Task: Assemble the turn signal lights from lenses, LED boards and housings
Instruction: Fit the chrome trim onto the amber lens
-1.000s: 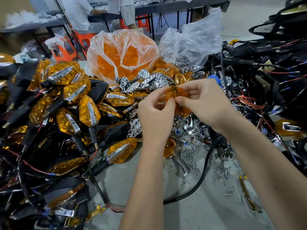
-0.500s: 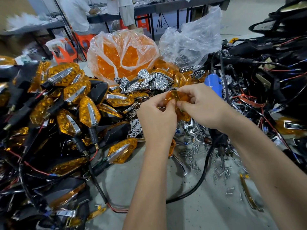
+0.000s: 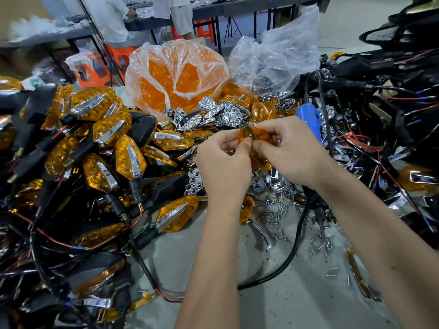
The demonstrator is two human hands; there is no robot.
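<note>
Head view: both my hands pinch one amber lens (image 3: 252,135) above the bench (image 3: 297,302), left hand (image 3: 223,167) at its near end, right hand (image 3: 288,148) over its top. I judge I'm fitting an insert; next, press it home squarely, just before the chrome reflectors (image 3: 213,113).

We see only part of the amber lens (image 3: 252,134), our fingers (image 3: 266,148) covering the rest (the left pile (image 3: 71,162) runs off the edge).
</note>
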